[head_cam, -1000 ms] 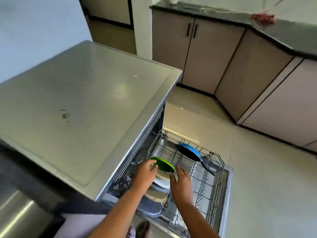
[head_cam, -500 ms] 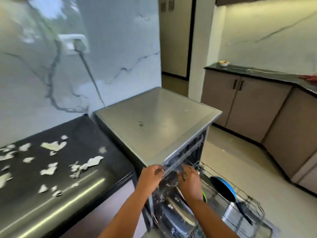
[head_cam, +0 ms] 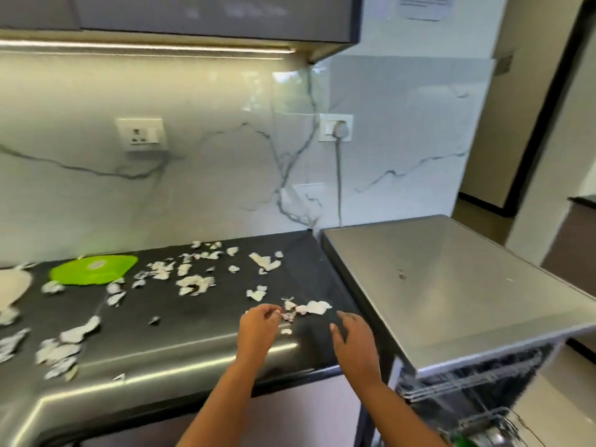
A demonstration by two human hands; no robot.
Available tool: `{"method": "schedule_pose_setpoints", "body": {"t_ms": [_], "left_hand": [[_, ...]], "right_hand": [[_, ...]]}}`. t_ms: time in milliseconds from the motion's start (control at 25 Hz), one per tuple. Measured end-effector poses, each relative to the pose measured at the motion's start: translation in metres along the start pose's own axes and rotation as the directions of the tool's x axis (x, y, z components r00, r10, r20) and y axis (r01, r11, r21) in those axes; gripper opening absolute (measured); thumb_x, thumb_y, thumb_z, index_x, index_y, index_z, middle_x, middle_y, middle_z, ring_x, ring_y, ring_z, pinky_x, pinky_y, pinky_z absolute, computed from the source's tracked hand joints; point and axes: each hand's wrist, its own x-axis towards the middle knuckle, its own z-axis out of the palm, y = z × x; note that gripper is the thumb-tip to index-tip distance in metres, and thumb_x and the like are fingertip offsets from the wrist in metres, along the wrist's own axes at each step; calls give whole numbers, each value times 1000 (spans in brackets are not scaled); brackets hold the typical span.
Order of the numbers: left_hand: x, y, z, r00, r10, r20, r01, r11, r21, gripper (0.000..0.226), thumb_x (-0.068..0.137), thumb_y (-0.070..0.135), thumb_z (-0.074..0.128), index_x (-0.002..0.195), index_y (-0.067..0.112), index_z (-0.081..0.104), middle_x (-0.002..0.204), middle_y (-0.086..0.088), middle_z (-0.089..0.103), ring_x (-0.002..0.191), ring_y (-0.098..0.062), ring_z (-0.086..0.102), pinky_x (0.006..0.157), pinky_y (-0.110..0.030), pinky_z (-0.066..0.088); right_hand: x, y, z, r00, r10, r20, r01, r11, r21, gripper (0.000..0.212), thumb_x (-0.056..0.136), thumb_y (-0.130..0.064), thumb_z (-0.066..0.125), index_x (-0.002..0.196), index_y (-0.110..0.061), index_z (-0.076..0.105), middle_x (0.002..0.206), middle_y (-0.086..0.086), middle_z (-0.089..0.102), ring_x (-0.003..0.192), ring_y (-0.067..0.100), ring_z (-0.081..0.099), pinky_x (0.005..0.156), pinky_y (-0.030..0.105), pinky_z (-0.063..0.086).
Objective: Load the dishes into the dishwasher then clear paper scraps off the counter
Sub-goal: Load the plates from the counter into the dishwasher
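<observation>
Several torn white paper scraps lie scattered over the black counter. My left hand rests on the counter near its right end, thumb and fingertips pinched on a small paper scrap beside a larger scrap. My right hand hovers just right of it with fingers apart, holding nothing. The steel dishwasher stands to the right, its front open and a wire rack showing below. A bit of a green dish shows at the bottom edge.
A flat bright green lid or plate lies at the counter's back left, with a white dish at the left edge. Wall sockets and a plugged cable are on the marble backsplash. Dark upper cabinets hang overhead.
My view swung left from the dishwasher to the counter. Both hands left the dishwasher rack and moved onto the counter, the left one closing on a scrap.
</observation>
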Motion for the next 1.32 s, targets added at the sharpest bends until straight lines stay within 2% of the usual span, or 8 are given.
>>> {"method": "schedule_pose_setpoints", "body": {"t_ms": [160, 440, 680, 920, 1000, 1160, 1240, 1320], "left_hand": [[36, -55, -62, 988, -134, -77, 131, 990, -44, 18, 90, 18, 55, 98, 15, 71, 92, 0, 70, 90, -17, 62, 76, -24, 43], [110, -171, -179, 907, -348, -237, 303, 930, -209, 13, 85, 13, 58, 91, 13, 70, 87, -5, 71, 88, -23, 66, 87, -37, 52], [144, -245, -241, 856, -426, -292, 323, 882, -342, 14, 84, 12, 57, 84, 21, 68, 88, -7, 71, 88, -27, 66, 87, -43, 53], [157, -271, -266, 814, -451, -365, 174, 790, -588, 14, 92, 4, 50, 95, 5, 63, 77, -9, 65, 58, -20, 57, 50, -28, 49], [164, -273, -273, 796, -440, -415, 128, 793, -595, 13, 92, 4, 51, 97, 7, 63, 79, -8, 66, 55, -19, 56, 45, -23, 48], [182, -284, -291, 703, -483, -522, 109, 798, -592, 19, 89, 6, 56, 107, 7, 62, 82, -5, 66, 61, -18, 61, 59, -29, 55], [193, -295, -300, 735, -480, -479, 129, 792, -596, 34, 88, 5, 57, 122, 7, 54, 92, -7, 64, 71, -19, 64, 73, -37, 55], [207, -303, -309, 789, -463, -403, 152, 783, -603, 46, 87, 2, 59, 131, 7, 46, 105, -12, 61, 81, -22, 64, 75, -32, 55]], "right_hand": [[20, -49, 67, 993, -76, 90, 69, 995, 75, 32, 90, -17, 57, 120, -5, 59, 120, 9, 59, 117, 24, 51, 100, 28, 36], [49, -146, 200, 924, -232, 303, 219, 973, 76, 36, 91, -19, 56, 125, -6, 56, 124, 8, 57, 120, 23, 48, 101, 26, 34], [61, -201, 279, 888, -261, 379, 242, 965, 99, 38, 92, -21, 54, 128, -9, 53, 128, 6, 54, 122, 20, 45, 103, 23, 31], [62, -222, 327, 822, -318, 472, 315, 945, 88, 38, 94, -24, 52, 130, -11, 51, 126, 2, 53, 121, 15, 44, 100, 17, 27], [67, -226, 341, 810, -322, 490, 318, 943, 93, 39, 94, -23, 51, 130, -10, 51, 126, 2, 52, 120, 14, 45, 98, 14, 27], [74, -232, 367, 749, -361, 555, 350, 928, 131, 37, 93, -22, 52, 128, -9, 53, 126, 1, 54, 120, 13, 47, 98, 15, 29], [75, -236, 380, 732, -361, 578, 308, 932, 193, 36, 93, -24, 54, 126, -9, 56, 125, -2, 56, 117, 10, 48, 99, 15, 32], [83, -238, 395, 730, -346, 590, 242, 938, 250, 34, 93, -25, 54, 123, -12, 58, 124, -4, 57, 117, 8, 49, 102, 19, 35]]}}
